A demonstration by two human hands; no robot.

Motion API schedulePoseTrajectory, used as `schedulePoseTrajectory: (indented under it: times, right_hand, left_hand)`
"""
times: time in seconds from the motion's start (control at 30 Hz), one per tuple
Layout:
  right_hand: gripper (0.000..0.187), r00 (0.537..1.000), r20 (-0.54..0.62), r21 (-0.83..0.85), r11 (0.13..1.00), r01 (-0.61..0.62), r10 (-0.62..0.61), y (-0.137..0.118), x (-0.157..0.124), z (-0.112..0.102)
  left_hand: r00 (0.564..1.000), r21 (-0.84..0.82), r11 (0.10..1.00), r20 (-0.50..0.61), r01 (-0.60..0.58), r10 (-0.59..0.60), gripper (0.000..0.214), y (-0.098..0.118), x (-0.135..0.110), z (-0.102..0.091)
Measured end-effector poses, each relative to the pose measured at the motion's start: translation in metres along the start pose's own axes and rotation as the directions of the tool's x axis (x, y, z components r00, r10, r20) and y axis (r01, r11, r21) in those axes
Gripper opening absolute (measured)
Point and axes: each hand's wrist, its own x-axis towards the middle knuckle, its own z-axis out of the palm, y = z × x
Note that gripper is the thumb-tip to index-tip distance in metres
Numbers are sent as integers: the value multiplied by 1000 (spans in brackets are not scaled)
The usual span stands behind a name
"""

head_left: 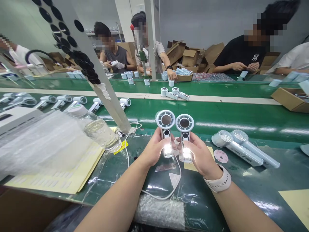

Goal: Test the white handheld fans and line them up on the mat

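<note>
Head view, from where I stand: a bottle (100, 131) on the desk (246, 185), then the left hand (155, 146) gripping the left fan (166, 133), the right hand (199, 153) gripping the right fan (185, 136) just beside it, both handles (167, 150) glowing; farther right, two more fans (243, 153) lie down.

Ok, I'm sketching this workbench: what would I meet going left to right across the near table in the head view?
White boxy object, clear bottle, left hand holding a fan, right hand holding a second fan, two pale blue fans lying down, yellow sheet at far right.
</note>
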Motion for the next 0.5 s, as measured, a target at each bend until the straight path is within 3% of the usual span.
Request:
schedulePoseTrajectory:
  times: [0.07, 0.23, 0.37, 0.5]
  right_hand:
    - [35, 1000, -16, 17, 1000, -21, 21, -1, 0, -1]
    - [35, 993, -34, 159, 981, -109, 116, 0, 4, -8]
    - [51, 966, 162, 205, 951, -231, 200, -1, 8, -12]
    - [54, 965, 151, 298, 921, -252, 215, -3, 5, -8]
  left_hand:
    - [999, 85, 996, -37, 5, -2, 26, -1, 1, -2]
    - [964, 279, 959, -263, 47, 29, 50, -5, 5, -7]
    - [977, 103, 993, -210, 53, -30, 45, -5, 6, -7]
    - [995, 0, 999, -97, 37, -37, 43, 0, 2, -5]
